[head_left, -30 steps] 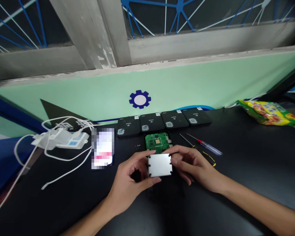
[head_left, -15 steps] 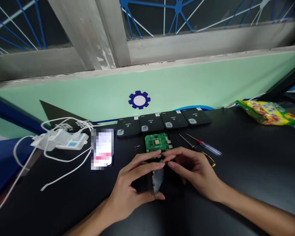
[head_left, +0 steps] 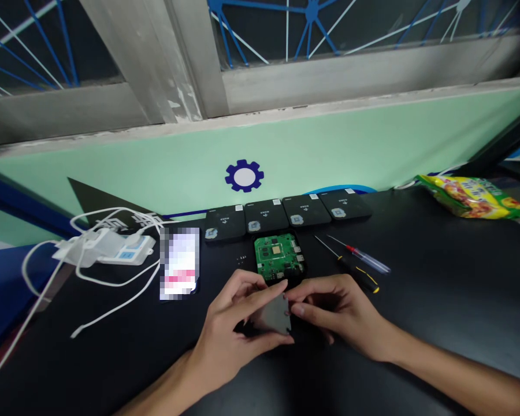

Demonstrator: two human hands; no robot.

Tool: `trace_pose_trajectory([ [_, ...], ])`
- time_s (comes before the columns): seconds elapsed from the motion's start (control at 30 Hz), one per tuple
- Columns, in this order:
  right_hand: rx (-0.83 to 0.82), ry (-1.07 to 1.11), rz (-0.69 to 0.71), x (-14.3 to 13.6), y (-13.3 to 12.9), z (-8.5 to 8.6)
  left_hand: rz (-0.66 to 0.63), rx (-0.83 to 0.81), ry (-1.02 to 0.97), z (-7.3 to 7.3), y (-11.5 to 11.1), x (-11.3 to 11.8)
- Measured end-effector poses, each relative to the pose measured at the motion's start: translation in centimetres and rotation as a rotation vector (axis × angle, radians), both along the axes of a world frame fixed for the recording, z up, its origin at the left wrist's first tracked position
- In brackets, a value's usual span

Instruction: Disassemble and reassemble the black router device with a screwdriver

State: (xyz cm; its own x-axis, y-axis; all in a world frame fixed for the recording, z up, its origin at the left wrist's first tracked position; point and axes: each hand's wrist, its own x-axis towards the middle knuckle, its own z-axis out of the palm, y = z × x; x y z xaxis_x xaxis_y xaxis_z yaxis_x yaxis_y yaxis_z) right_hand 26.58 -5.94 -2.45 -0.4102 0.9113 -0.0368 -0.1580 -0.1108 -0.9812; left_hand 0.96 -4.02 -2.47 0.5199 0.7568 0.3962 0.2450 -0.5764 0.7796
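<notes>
My left hand grips a thin grey metal plate by its edges, thumb below and fingers above. The plate is tilted, its flat face towards me. At the plate's right edge, the fingertips of my right hand are pinched together and touch it; anything small between them is hidden. Just beyond my hands, a green circuit board lies in an open black case. Tiny screws lie to the left of the board.
Several flat black boxes stand in a row by the wall. A black-and-yellow screwdriver and a clear-handled screwdriver lie right of the board. On the left are a phone and a white power strip with cables. A yellow-green snack bag lies at far right.
The plate has turned from nearly edge-on to show its broad grey face. My right hand has shifted slightly down to its edge, and more of the circuit board shows.
</notes>
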Motion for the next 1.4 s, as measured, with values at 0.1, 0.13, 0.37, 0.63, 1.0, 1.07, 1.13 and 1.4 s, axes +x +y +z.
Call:
trace_pose_trajectory([
  [0.1,-0.039,0.002,-0.009,-0.1,0.2,-0.3,-0.012,0.025,0.014,-0.2,-0.3,0.1],
  [0.13,-0.049,0.0,-0.012,-0.2,0.3,-0.4,-0.01,0.036,0.022,-0.3,-0.4,0.1],
  [0.37,-0.109,0.02,-0.04,-0.2,0.8,-0.5,0.047,0.021,0.131,-0.2,-0.5,0.1],
  [0.63,-0.157,0.024,-0.187,0.9,1.8,-0.9,0.094,-0.129,0.024,-0.4,0.1,0.0],
  [1.0,-0.174,0.045,-0.209,1.0,1.8,-1.2,0.105,-0.142,-0.022,-0.3,0.3,0.0],
  [1.07,-0.171,0.041,-0.205,1.1,1.8,-1.5,0.105,-0.154,-0.028,-0.3,0.2,0.0],
  [1.13,-0.166,0.03,-0.204,1.2,1.8,-1.6,0.106,-0.16,-0.03,-0.5,0.2,-0.1],
  [1.4,-0.163,0.019,-0.212,1.2,1.8,-1.4,0.113,-0.165,-0.026,-0.6,0.2,-0.1],
])
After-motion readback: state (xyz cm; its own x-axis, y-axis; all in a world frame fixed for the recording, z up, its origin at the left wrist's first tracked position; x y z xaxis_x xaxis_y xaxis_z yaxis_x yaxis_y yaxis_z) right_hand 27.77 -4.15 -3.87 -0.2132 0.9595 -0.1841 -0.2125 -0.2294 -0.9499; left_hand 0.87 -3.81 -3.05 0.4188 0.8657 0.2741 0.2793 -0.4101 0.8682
